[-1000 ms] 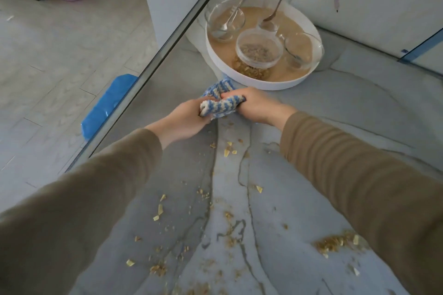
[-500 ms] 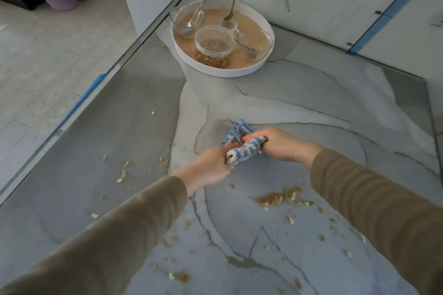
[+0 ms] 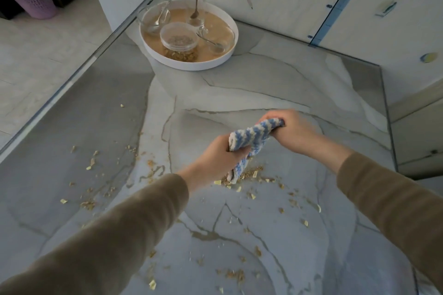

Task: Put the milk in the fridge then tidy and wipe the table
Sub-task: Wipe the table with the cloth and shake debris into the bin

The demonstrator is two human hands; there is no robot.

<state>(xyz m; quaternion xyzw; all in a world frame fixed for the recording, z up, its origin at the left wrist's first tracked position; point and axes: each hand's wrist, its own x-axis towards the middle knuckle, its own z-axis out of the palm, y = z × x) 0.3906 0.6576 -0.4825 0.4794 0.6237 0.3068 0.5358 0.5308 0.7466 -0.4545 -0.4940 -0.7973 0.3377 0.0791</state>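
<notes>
Head view: left hand (image 3: 215, 157) and right hand (image 3: 293, 130) each grip one end of the blue-and-white striped knitted cloth (image 3: 251, 136), bunched into a roll above the grey veined stone table (image 3: 239, 88), likely readying it for wiping. Long axis runs lower-left to upper-right; loose tail hangs onto tan crumbs (image 3: 249, 173).
</notes>
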